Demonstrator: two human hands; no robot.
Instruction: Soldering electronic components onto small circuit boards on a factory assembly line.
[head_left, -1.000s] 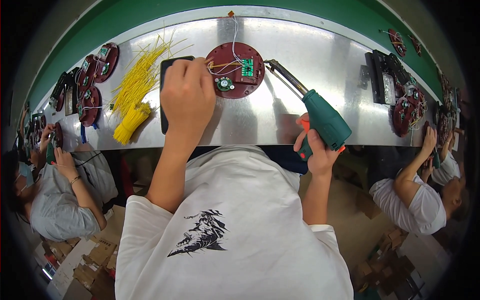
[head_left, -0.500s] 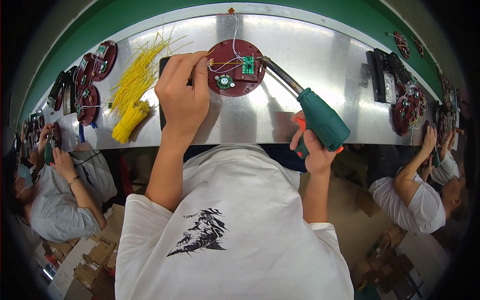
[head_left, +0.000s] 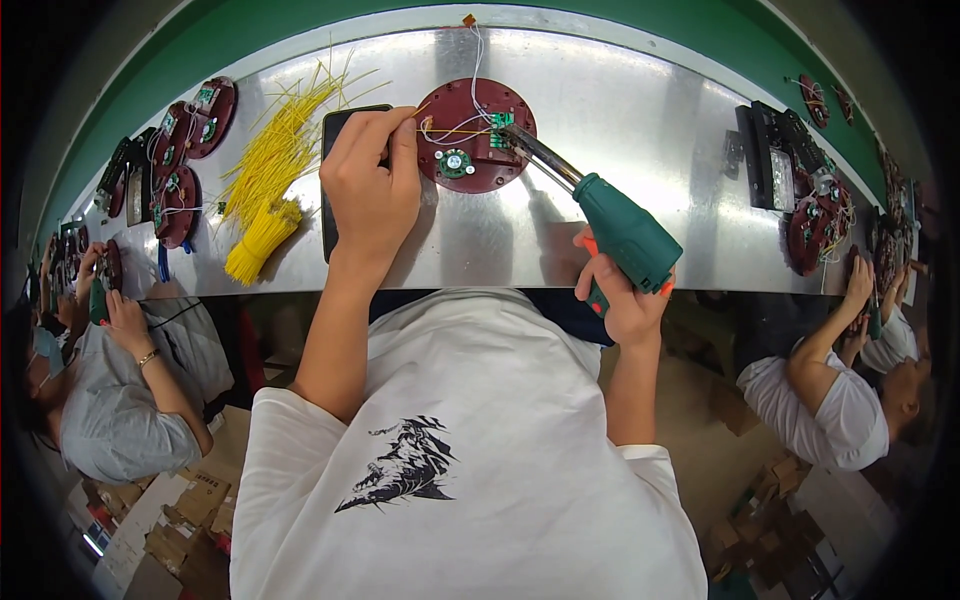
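A round dark-red disc (head_left: 470,100) lies on the metal bench in front of me, carrying a small green circuit board (head_left: 502,120), a round green part (head_left: 454,163) and thin white wires (head_left: 476,70). My left hand (head_left: 372,170) is at the disc's left edge, thumb and fingertips pinched on a thin yellow wire (head_left: 424,107). Another stretch of yellow wire (head_left: 462,131) crosses the disc to the board. My right hand (head_left: 628,300) grips a dark-green soldering gun (head_left: 628,230) with an orange trigger. Its metal tip is over the circuit board; whether it touches is hard to see.
Left of my hand lies a bundle of yellow wires (head_left: 265,235), fanned out at the far end. A black flat device (head_left: 329,225) is partly under my left hand. More red discs (head_left: 178,205) lie left, others (head_left: 808,230) right with black parts. Co-workers sit on both sides.
The soldering gun has moved left, its tip going from the disc's right edge to the circuit board. The disc has shifted slightly right. My left hand keeps its pinch, almost still.
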